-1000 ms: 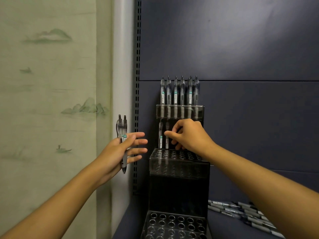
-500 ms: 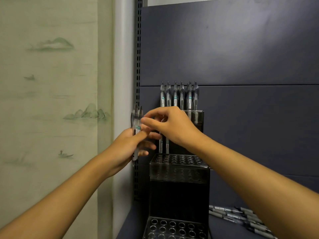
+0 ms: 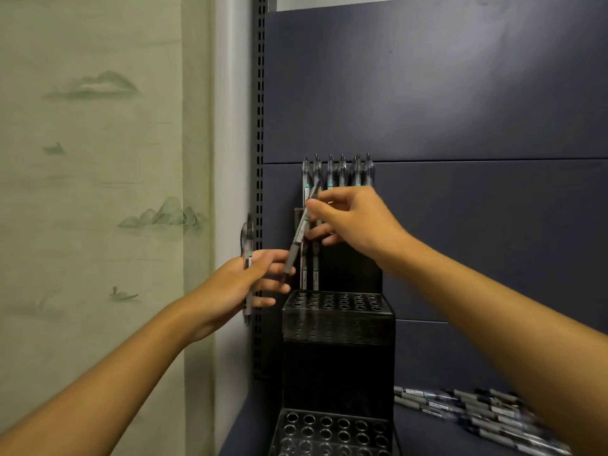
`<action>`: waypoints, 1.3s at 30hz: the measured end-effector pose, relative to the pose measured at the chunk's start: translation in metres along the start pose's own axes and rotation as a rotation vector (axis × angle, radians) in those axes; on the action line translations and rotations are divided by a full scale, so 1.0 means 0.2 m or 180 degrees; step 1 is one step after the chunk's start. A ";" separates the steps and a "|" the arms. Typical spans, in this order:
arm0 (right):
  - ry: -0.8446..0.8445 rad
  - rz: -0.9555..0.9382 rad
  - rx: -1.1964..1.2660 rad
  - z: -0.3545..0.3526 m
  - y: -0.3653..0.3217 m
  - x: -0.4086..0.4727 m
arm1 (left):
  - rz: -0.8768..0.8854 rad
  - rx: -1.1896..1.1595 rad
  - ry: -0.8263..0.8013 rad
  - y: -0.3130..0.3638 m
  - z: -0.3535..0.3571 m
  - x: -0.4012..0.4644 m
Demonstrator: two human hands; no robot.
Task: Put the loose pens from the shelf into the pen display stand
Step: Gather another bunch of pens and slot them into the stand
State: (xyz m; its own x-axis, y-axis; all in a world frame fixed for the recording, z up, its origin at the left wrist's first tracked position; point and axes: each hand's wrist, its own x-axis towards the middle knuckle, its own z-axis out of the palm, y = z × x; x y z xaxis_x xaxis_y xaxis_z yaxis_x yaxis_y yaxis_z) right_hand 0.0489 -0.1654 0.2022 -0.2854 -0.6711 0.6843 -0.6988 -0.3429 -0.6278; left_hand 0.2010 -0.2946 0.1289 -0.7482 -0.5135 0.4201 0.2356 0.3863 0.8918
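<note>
Head view: right hand [image 3: 355,222] pinches one pen [image 3: 301,232] above the stand [image 3: 339,324]; left hand [image 3: 243,284] grips a spare pen [image 3: 246,245]. Top tier filled, middle tier begun; loose pens [image 3: 477,413] remain below the right forearm.

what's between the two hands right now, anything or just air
In the head view, a single tilted pen spans the gap: the right hand pinches its upper part, and its lower tip reaches the fingers of the left hand, which grips another pen.

A pale green wall hanging [image 3: 92,192] painted with misty mountains and small boats hangs left of a dark slotted metal upright [image 3: 260,126] and navy back panel [image 3: 460,93].
</note>
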 end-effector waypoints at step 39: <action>-0.0100 0.0499 -0.1104 -0.03 0.26 -0.08 | -0.0086 -0.0032 0.0308 -0.13 -0.02 0.01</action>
State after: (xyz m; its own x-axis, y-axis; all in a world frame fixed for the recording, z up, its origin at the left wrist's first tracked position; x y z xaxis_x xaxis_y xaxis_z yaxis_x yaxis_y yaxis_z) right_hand 0.0137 -0.1689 0.1609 -0.3898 -0.7194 0.5749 -0.8303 0.0046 -0.5573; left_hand 0.1961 -0.3091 0.1064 -0.6910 -0.5956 0.4096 0.2225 0.3639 0.9045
